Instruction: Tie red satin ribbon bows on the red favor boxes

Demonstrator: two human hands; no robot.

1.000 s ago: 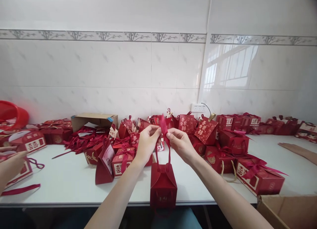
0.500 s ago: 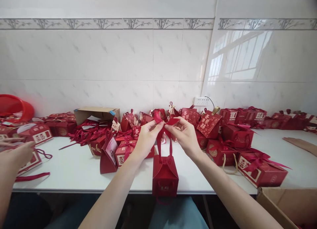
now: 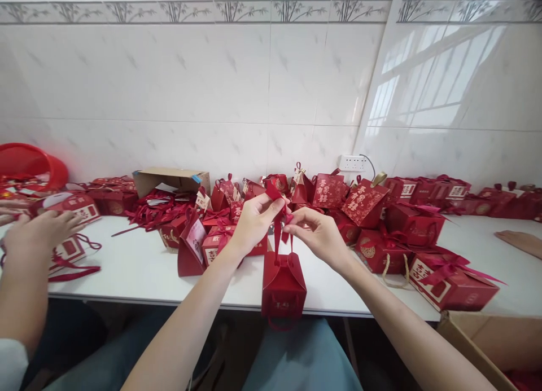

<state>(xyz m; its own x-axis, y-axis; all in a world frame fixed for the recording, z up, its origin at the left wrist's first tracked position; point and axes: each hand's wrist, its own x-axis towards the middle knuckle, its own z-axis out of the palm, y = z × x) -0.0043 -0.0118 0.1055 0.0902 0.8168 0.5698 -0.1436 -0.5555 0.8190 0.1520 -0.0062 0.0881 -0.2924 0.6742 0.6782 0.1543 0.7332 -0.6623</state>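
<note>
A small red gift box [image 3: 283, 286] stands at the table's front edge, its flaps folded together on top. From it a dark red ribbon [image 3: 278, 238] runs up in two strands to my hands. My left hand [image 3: 259, 219] pinches the ribbon between thumb and fingers, with a loop standing above the fingertips. Just to the right and slightly lower, my right hand [image 3: 315, 230] pinches another part of the same ribbon. The fingers partly hide where the strands cross.
Finished-looking red boxes [image 3: 364, 207] crowd the back of the table. A cardboard box with ribbons [image 3: 171, 176] stands behind left, a red basin [image 3: 57, 168] farther left. Another person's hands [image 3: 38, 233] work at the left. An open carton [image 3: 478, 346] sits front right.
My right hand has dropped a little and drawn the ribbon lower, while my left hand keeps its pinch. The view has tilted down. The other person's hands have shifted to the right.
</note>
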